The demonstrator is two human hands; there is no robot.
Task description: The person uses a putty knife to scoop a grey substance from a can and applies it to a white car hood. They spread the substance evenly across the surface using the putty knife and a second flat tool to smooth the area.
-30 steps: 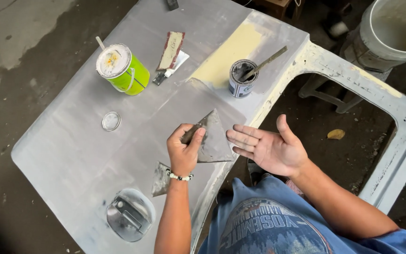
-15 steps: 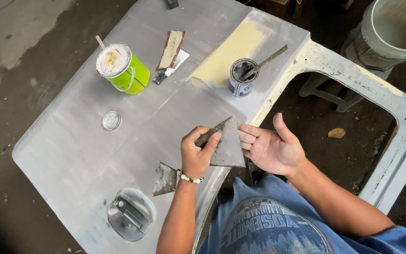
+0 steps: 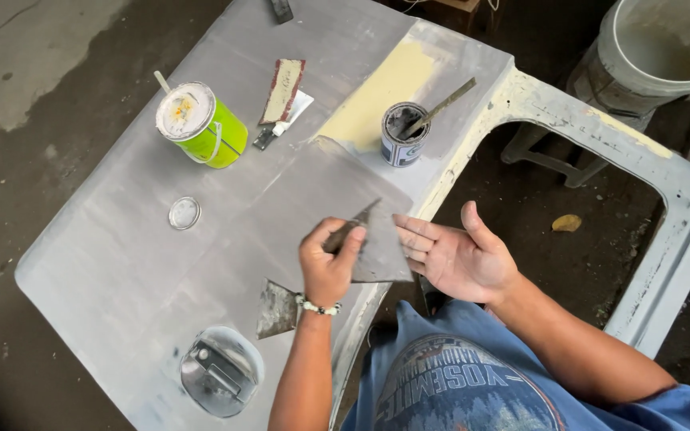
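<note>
My left hand (image 3: 327, 267) grips a small putty knife (image 3: 358, 220), blade pointing up and right, over a dark grey flat sheet (image 3: 377, 259) at the near edge of a grey primed car door panel (image 3: 129, 263). Just right of it, my right hand (image 3: 458, 257) lies palm up with its fingers spread. Its fingertips touch the sheet's right edge, and it holds nothing that I can see. A second metal scraper (image 3: 277, 309) lies on the panel just below my left wrist.
On the panel stand a green can with a smeared lid (image 3: 201, 124), a small open tin with a stick in it (image 3: 403, 134), a sanding block (image 3: 283, 89) and a round lid (image 3: 184, 212). A yellow filler patch (image 3: 381, 92) lies behind. A white bucket (image 3: 664, 48) stands at the far right.
My left hand has moved right along the sheet with the putty knife, toward my right hand. My right hand stays palm up at the sheet's edge.
</note>
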